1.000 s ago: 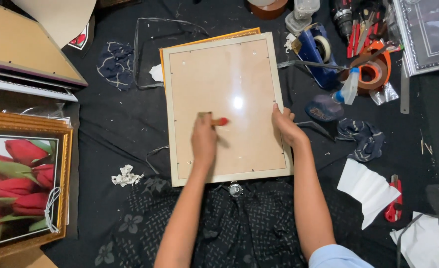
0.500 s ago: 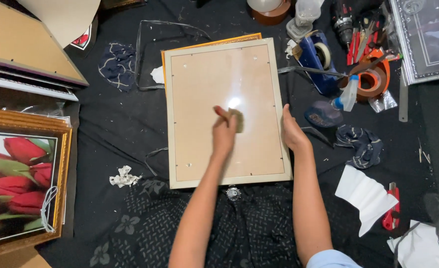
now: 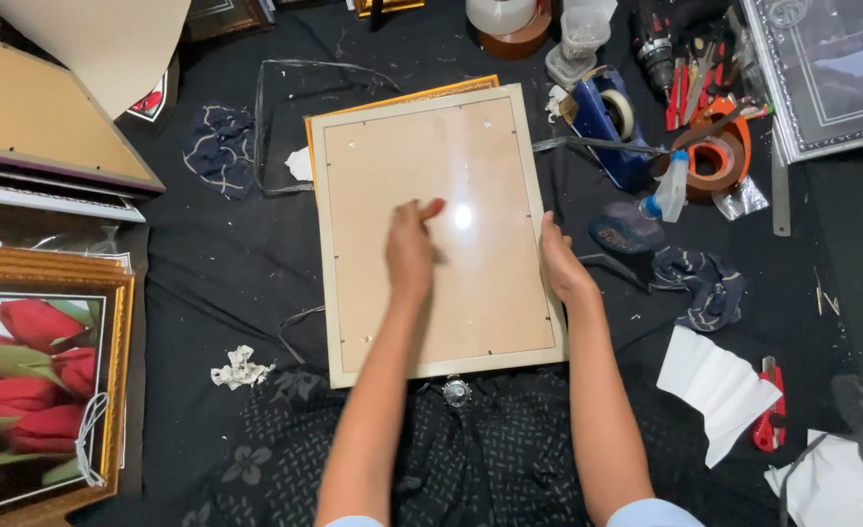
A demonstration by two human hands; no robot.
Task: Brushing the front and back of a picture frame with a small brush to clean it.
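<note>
A pale beige picture frame (image 3: 326, 244) lies flat on the black cloth in front of me, with a glossy tan panel (image 3: 480, 156) in it that reflects a light spot. A gold frame edge (image 3: 402, 98) peeks out beneath its far side. My left hand (image 3: 410, 256) rests on the middle of the panel with the fingers curled and one fingertip pointing away; whether it holds something small is hidden. My right hand (image 3: 560, 263) grips the frame's right edge.
Tape rolls (image 3: 719, 156), a blue tape dispenser (image 3: 602, 117), a small bottle (image 3: 667, 187) and red-handled tools (image 3: 690, 88) lie to the right. There are folded white paper (image 3: 714, 385) and a red cutter (image 3: 769, 420) at the lower right, a tulip picture in a gold frame (image 3: 31, 381) on the left and stacked boards (image 3: 51, 137) at the upper left.
My left hand has slid away from me and to the right across the panel. The small red thing seen at its fingertips a second ago no longer shows. My right hand stays on the edge.
</note>
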